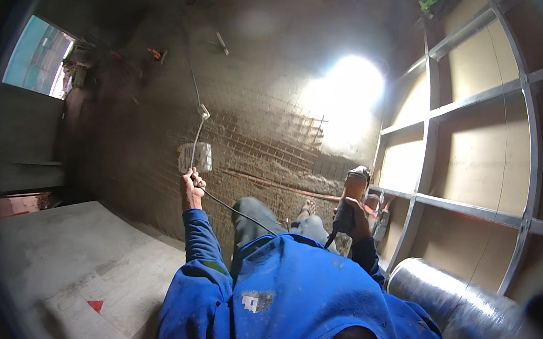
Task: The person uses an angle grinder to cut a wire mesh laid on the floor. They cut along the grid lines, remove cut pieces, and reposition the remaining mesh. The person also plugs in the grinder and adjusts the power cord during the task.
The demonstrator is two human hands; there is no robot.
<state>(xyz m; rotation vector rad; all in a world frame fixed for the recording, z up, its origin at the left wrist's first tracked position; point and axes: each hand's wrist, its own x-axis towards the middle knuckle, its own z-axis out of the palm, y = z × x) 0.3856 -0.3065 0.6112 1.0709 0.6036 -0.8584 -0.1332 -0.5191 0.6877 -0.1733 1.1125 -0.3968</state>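
My left hand (191, 187) is closed around a dark power cable (240, 211) in front of me. A paler length of cable runs from this hand, over a whitish square-looking object (203, 157), to a white connector (204, 113). To the right, my right hand (359, 225) is wrapped around a corded angle grinder (345, 216), its greyish head pointing away from me and its cord hanging toward my lap. The fingers on the tool's far side are partly hidden. Between my hands show my knees in grey trousers and one foot.
A metal stud frame (430, 119) backed with boards rises on the right, beside a shiny foil-wrapped roll (450, 295). Grid-like bars (263, 148) lie ahead, near a bright light patch (351, 83). A pale slab (86, 248) is at the left.
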